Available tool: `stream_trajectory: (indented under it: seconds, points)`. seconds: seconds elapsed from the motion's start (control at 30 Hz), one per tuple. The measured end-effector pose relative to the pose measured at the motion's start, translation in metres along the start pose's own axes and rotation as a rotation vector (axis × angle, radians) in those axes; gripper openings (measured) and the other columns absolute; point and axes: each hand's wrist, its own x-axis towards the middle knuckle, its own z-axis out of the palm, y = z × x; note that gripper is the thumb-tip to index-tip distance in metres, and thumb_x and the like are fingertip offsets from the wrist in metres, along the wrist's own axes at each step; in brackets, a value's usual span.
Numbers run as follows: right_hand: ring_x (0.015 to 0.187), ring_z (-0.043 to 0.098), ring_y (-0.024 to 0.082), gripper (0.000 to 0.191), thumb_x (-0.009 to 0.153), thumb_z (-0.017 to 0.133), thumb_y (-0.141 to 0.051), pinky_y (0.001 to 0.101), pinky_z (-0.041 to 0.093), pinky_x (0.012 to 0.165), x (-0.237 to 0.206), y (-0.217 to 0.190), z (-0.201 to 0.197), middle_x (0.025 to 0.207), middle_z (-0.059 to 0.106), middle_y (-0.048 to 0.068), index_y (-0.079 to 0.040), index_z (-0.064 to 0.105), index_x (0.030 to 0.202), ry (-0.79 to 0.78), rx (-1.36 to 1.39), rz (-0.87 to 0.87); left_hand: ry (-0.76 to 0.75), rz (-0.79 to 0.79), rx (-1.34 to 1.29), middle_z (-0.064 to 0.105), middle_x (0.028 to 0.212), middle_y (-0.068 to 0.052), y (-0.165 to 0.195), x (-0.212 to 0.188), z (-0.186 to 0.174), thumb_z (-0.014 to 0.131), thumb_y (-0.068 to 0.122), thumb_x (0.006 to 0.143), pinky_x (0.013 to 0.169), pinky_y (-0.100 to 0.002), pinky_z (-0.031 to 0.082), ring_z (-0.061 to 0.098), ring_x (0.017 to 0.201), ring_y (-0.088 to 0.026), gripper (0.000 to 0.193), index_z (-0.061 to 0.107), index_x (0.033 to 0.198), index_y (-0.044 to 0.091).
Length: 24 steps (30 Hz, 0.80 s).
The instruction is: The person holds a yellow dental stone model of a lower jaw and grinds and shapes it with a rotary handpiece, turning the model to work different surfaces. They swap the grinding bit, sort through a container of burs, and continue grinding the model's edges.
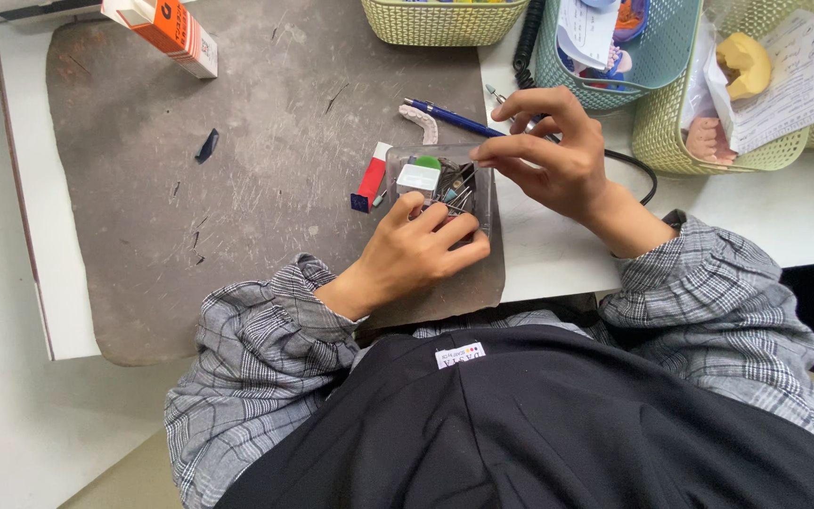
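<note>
left hand (423,250): I see fingers curled, resting on clear tray (482,188) of burs at grey mat's (237,188) right edge
right hand (548,155): fingertips pinched above tray; can't tell what's held
blue pen (452,118): just behind tray

Clear plastic tray of small metal tools (459,188) on grey worn mat (237,188), on white counter (558,254). Left hand (421,250) on tray's near edge; right hand (548,151) above right. Woven plastic baskets (671,57) behind; orange-white carton (162,28) far left.
</note>
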Motion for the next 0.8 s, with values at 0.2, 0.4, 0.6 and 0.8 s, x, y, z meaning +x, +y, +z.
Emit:
stream_trajectory:
  seconds: [0.2,0.4,0.6,0.8]
  points:
    - [0.087,0.062,0.014,0.028,0.092,0.090,0.003,0.0225,0.059,0.065,-0.004,0.002,0.000,0.122,0.059,0.009,-0.012,0.078,0.111,0.065,0.059,0.063,0.040,-0.112,-0.002,0.062,0.106,0.011,-0.029,0.000,-0.012,0.074,0.025,0.094,0.093,-0.037,0.035,0.056,0.088,-0.010,0.017,0.069,0.110,0.027]
    - [0.088,0.059,0.012,0.026,0.092,0.091,-0.001,0.0231,0.054,0.064,-0.003,-0.002,0.004,0.120,0.060,0.006,-0.014,0.078,0.110,-0.031,0.084,0.107,-0.023,-0.252,0.124,0.062,0.111,0.011,-0.080,-0.011,-0.021,0.077,0.020,0.091,0.093,-0.042,0.033,0.055,0.094,-0.013,0.019,0.069,0.108,0.022]
    - [0.095,0.058,0.016,0.024,0.089,0.090,-0.004,0.0248,0.052,0.061,0.002,-0.008,0.007,0.112,0.066,0.002,-0.016,0.079,0.107,-0.105,0.069,0.106,-0.085,-0.351,0.269,0.060,0.108,0.010,-0.108,-0.027,-0.012,0.075,0.012,0.092,0.094,-0.043,0.033,0.055,0.101,-0.015,0.021,0.068,0.109,0.023]
    - [0.093,0.058,0.018,0.024,0.087,0.091,-0.008,0.0282,0.050,0.064,0.001,-0.011,0.010,0.105,0.067,-0.001,-0.018,0.079,0.105,-0.150,0.034,0.068,-0.072,-0.422,0.268,0.059,0.107,0.011,-0.126,-0.035,-0.007,0.075,0.012,0.097,0.098,-0.043,0.033,0.056,0.102,-0.015,0.017,0.067,0.107,0.023]
